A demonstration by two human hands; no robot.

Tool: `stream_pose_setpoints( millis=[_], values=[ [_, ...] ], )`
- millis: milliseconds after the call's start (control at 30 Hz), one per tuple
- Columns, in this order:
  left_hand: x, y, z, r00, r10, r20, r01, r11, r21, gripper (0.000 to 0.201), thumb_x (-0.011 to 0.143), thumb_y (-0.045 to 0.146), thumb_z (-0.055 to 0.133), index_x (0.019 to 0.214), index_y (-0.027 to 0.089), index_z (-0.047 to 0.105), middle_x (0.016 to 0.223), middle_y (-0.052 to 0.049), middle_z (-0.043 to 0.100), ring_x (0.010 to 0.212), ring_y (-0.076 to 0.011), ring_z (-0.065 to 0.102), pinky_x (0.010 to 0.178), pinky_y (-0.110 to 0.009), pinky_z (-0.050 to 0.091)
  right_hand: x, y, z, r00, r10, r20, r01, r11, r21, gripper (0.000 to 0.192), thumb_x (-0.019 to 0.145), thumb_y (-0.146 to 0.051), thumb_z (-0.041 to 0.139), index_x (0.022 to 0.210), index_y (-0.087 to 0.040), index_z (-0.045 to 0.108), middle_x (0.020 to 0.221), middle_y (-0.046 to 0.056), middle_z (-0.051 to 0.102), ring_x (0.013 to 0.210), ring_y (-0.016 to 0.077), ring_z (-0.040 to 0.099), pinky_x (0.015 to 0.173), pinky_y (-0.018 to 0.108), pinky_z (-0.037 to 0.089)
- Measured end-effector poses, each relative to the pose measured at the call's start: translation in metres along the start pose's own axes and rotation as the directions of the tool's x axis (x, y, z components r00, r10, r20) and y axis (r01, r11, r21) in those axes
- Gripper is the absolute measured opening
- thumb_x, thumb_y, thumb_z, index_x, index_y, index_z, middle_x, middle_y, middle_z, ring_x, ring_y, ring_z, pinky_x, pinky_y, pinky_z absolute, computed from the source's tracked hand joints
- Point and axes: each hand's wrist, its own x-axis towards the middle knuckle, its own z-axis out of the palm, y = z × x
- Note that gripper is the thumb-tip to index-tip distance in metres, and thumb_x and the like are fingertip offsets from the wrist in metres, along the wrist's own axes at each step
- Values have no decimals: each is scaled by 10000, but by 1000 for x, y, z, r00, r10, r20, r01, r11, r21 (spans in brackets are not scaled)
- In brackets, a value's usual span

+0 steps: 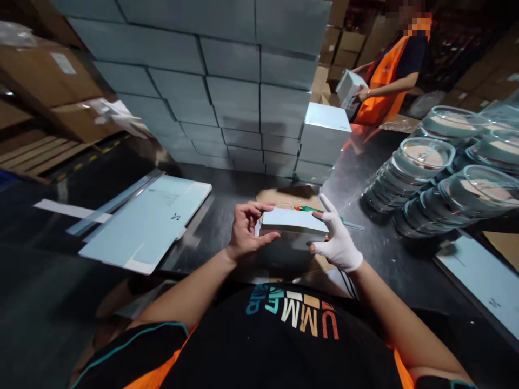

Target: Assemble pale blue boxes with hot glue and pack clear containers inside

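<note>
Between my two hands is a white box point(294, 220), held by its two ends above the table close to my body. My bare left hand point(252, 228) grips its left end, thumb in front and fingers along the top. On the right end, my right hand point(335, 237) in a white glove with bare fingertips pinches with the thumb below and a finger on top; its index finger points up. Behind the box a green and orange cutter point(308, 209) lies on a piece of brown cardboard point(284, 195).
A tall wall of white boxes point(239, 108) stands at the back. Stacked glass containers point(421, 173) are at the right. Flat white sheets point(150, 221) lie left, beside a long clear strip point(117, 202). Another person in an orange vest point(383, 81) holds a white box behind the table.
</note>
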Motion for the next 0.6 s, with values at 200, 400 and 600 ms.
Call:
stream_pose_setpoints(
  millis=[200,400,600],
  values=[
    [27,7,-22,876,108,471,-170,981,91,352,921,489,843,1203,281,810,1200,-111,807,1242,-287,749,1093,-484,618,-10,-5,-4,943,-236,234,247,969,-17,492,1010,-206,734,1448,-419,662,1828,11,306,1647,278,404,1338,586,363],
    [39,18,-24,765,193,615,-265,964,27,352,1019,312,730,1366,276,775,1303,-117,832,1360,-303,714,1140,-518,593,-3,-16,-4,908,-289,304,327,942,-79,537,1029,-150,679,1485,-433,675,1717,16,506,1609,274,454,1331,587,378],
    [35,19,-25,777,143,612,-233,970,69,307,1027,279,707,1319,264,800,1265,-113,845,1346,-323,725,1092,-528,624,-15,-5,5,981,-98,170,105,994,-30,590,951,-271,767,1522,-355,640,1736,80,468,1592,334,473,1311,588,402]
  ],
)
